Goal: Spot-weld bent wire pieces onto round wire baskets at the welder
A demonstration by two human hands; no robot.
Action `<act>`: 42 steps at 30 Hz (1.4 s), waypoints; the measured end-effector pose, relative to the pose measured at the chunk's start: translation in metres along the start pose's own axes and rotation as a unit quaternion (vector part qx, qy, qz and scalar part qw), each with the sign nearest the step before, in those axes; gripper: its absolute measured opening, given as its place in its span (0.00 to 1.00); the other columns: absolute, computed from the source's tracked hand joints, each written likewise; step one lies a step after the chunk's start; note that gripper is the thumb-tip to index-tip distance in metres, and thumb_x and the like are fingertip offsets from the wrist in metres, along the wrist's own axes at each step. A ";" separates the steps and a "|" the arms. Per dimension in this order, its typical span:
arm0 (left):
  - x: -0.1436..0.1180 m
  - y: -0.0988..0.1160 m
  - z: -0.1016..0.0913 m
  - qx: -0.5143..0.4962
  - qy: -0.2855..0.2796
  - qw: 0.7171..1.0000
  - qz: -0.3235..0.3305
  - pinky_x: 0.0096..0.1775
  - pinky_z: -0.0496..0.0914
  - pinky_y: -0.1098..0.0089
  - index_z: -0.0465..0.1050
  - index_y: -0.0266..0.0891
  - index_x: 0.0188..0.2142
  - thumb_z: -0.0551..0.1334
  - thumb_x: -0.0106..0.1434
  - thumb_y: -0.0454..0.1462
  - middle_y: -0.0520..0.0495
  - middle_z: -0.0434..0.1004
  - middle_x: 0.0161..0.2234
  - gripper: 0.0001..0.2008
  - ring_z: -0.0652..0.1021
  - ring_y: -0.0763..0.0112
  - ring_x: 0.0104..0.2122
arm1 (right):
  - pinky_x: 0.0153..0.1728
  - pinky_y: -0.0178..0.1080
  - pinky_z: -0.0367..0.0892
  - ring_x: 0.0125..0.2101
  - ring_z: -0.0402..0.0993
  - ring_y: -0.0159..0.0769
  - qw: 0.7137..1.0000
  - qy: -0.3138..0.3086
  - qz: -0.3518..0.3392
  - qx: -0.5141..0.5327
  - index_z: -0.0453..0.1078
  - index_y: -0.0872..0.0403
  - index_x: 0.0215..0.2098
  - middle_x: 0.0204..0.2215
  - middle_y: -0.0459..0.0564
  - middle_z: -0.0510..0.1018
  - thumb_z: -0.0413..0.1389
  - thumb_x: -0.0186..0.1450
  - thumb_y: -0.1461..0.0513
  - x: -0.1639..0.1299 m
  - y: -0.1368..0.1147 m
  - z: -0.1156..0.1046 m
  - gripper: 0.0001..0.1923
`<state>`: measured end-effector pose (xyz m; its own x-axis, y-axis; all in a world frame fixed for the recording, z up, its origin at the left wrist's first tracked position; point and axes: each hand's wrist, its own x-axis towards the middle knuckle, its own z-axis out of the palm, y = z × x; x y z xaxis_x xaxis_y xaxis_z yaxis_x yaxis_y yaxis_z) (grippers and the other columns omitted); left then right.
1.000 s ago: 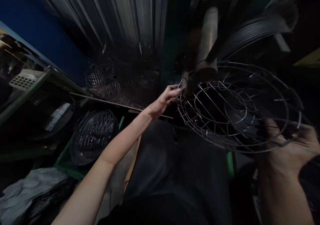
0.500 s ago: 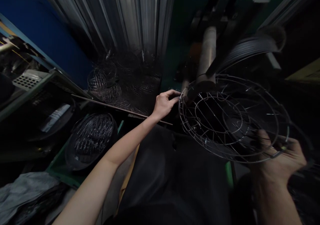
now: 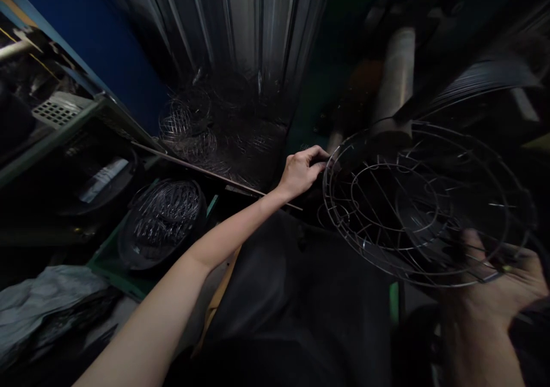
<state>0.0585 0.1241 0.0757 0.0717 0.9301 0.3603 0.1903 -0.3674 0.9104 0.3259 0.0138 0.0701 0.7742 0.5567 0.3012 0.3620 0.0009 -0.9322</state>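
Note:
A round wire frame (image 3: 365, 243) with concentric rings and cross wires is tilted below a metal cylinder (image 3: 397, 81) on the machine. My left hand (image 3: 299, 172) pinches the frame's left rim between thumb and fingers, close to the machine's lower part. At the lower right, my right hand (image 3: 494, 278) grips the opposite rim, its thumb over the wires; some fingers are dim and partly hidden. Darkness hides what lies beneath the frame.
A black basin (image 3: 129, 249) full of wire pieces sits in a green crate (image 3: 101, 269) at left. Bent wire rings (image 3: 184, 123) lie against the corrugated panel (image 3: 240, 26). A wire coil (image 3: 485, 81) is at upper right, and a crumpled plastic bag (image 3: 51, 301) at lower left.
My view has shifted, so the machine, the frame and both hands appear farther right. Both hands keep their hold on the frame's rim.

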 end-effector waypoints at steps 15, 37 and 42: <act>-0.006 -0.013 0.006 -0.085 0.017 0.996 0.008 0.38 0.70 0.74 0.74 0.38 0.33 0.64 0.57 0.35 0.51 0.79 0.32 0.05 0.78 0.73 0.33 | 0.25 0.35 0.58 0.22 0.60 0.27 1.000 -0.008 0.017 -0.019 0.61 0.53 0.22 0.21 0.41 0.65 0.64 0.43 0.56 -0.002 0.014 -0.001 0.17; -0.004 -0.016 0.010 -0.086 0.020 0.996 -0.026 0.36 0.68 0.75 0.75 0.36 0.28 0.66 0.55 0.43 0.52 0.77 0.27 0.11 0.75 0.75 0.31 | 0.26 0.34 0.58 0.22 0.61 0.26 0.999 -0.012 0.040 0.004 0.62 0.54 0.22 0.20 0.40 0.67 0.63 0.42 0.56 -0.004 -0.007 0.004 0.16; -0.004 -0.018 0.012 -0.088 0.027 0.995 -0.031 0.34 0.67 0.76 0.74 0.37 0.27 0.66 0.54 0.43 0.53 0.76 0.26 0.11 0.74 0.76 0.29 | 0.26 0.34 0.58 0.21 0.61 0.26 0.998 -0.017 0.055 0.002 0.62 0.53 0.21 0.19 0.39 0.66 0.63 0.41 0.57 -0.001 -0.007 0.005 0.16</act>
<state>0.0668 0.1267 0.0553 0.0120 0.9511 0.3086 0.0180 -0.3088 0.9510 0.3200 0.0175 0.0757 0.7912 0.5814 0.1900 0.2738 -0.0588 -0.9600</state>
